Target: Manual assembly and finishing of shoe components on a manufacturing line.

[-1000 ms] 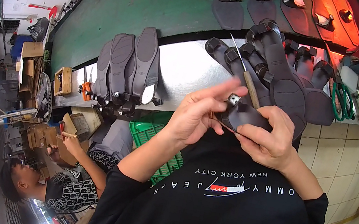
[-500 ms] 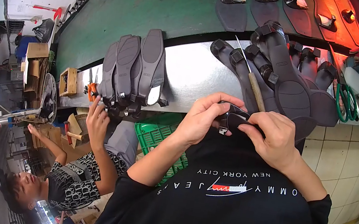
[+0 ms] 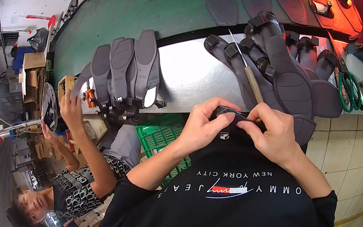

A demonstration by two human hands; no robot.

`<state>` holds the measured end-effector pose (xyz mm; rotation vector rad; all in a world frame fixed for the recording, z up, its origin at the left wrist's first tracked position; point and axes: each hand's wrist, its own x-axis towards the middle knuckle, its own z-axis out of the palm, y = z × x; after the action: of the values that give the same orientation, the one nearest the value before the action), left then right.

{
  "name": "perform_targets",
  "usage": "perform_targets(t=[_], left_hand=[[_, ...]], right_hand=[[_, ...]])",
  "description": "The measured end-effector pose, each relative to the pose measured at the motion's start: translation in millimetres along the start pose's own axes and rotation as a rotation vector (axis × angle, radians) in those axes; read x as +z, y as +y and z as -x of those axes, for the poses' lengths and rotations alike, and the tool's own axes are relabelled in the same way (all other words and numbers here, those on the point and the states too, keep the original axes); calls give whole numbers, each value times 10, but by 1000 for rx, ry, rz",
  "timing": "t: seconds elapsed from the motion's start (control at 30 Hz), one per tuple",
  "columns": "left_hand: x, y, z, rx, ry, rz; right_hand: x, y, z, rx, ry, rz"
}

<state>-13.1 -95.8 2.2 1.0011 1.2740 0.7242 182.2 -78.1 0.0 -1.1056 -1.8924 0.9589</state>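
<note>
My left hand (image 3: 205, 126) and my right hand (image 3: 276, 132) are close together in front of my chest. Between them they pinch a dark, glossy strap-like shoe piece (image 3: 226, 113), partly hidden by my fingers. A small silver metal bit (image 3: 224, 135) hangs just below my left fingertips. Just beyond my right hand, an awl with a wooden handle (image 3: 254, 85) lies across dark grey shoe soles (image 3: 292, 89) piled on the bench. Some of these soles have black heel blocks.
More soles (image 3: 122, 64) stand stacked to the left, near an orange-handled tool (image 3: 90, 97). Green-handled scissors (image 3: 351, 92) lie at the right. A green crate (image 3: 158, 136) sits below the bench edge. At the left, a co-worker's hand (image 3: 71, 108) reaches toward the bench.
My hands have drawn closer together on the strap-like piece, and my view has shifted slightly. The co-worker's raised hand has moved left, away from the stacked soles.
</note>
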Motion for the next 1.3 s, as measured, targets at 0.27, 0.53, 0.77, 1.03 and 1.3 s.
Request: perform_targets(t=[0.27,0.53,0.77,1.03,1.3], left_hand=[[-46,192,93,-42,-66,103],[-948,192,376,434,35,656],[-1122,-89,98,332,-16,1366],[-929,-93,-164,19,110,1345],[-1075,-50,-356,134,-52,1440]], right_hand=[[-79,-141,-88,192,-117,-235],[-578,-284,-757,-235,499,-21],[152,-79,-481,-132,134,429],[386,238,-528,-1,85,624],[148,-95,-289,-42,320,461]])
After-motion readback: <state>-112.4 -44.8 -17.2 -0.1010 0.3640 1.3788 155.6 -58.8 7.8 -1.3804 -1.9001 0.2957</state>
